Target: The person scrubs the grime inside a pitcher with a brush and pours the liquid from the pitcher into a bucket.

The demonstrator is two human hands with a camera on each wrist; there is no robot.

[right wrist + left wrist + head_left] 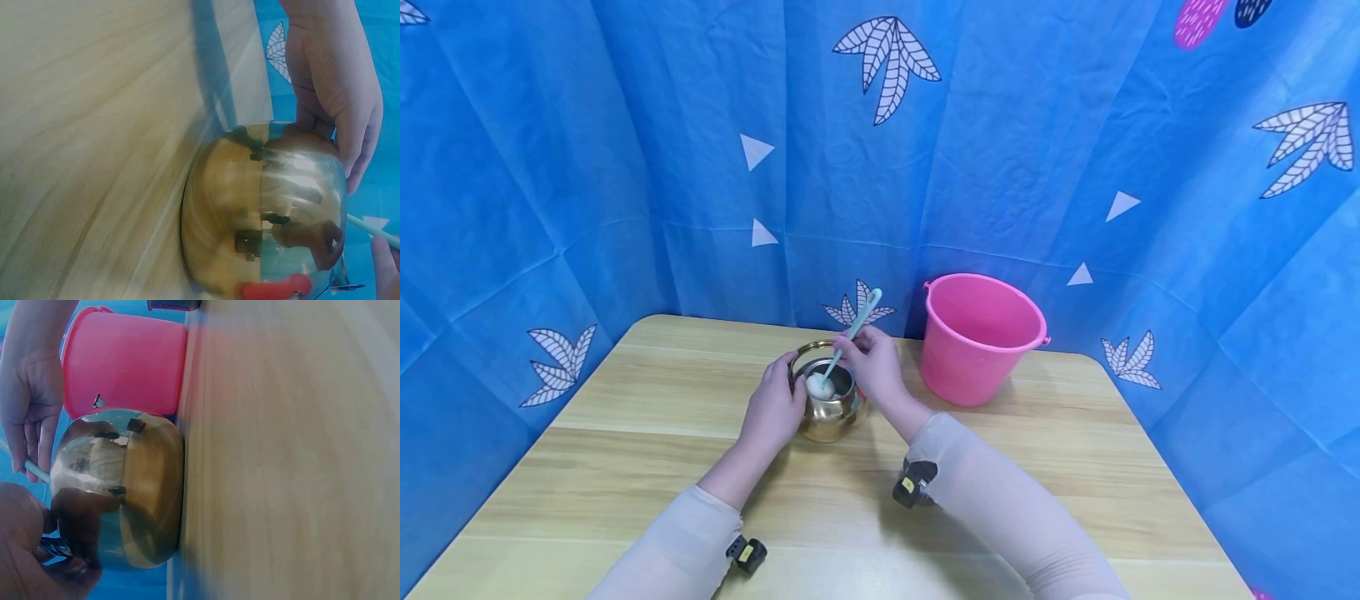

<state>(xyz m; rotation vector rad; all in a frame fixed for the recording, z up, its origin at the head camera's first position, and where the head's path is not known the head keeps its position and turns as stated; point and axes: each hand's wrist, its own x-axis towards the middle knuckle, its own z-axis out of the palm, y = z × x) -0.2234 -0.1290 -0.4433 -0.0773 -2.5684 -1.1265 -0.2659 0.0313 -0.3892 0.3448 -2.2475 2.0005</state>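
A shiny gold-coloured metal pot (827,427) with a raised loop handle (814,345) stands on the table. My left hand (777,400) holds its left side, thumb near the rim and fingers by the handle's base. In the left wrist view, that hand (28,540) grips the upper edge of the pot (153,487). My right hand (874,367) pinches the pale green stick of a brush (850,331) with a round white head (821,386). The brush slants down, its head in the pot's mouth. In the right wrist view, the pot (219,206) shows mirror-like reflections.
A pink bucket (964,367) stands upright at the back right of the wooden table (1000,500), close to the right hand. Behind the table hangs a blue curtain (850,167) with leaf prints. Small black cameras (747,554) are strapped to both sleeves.
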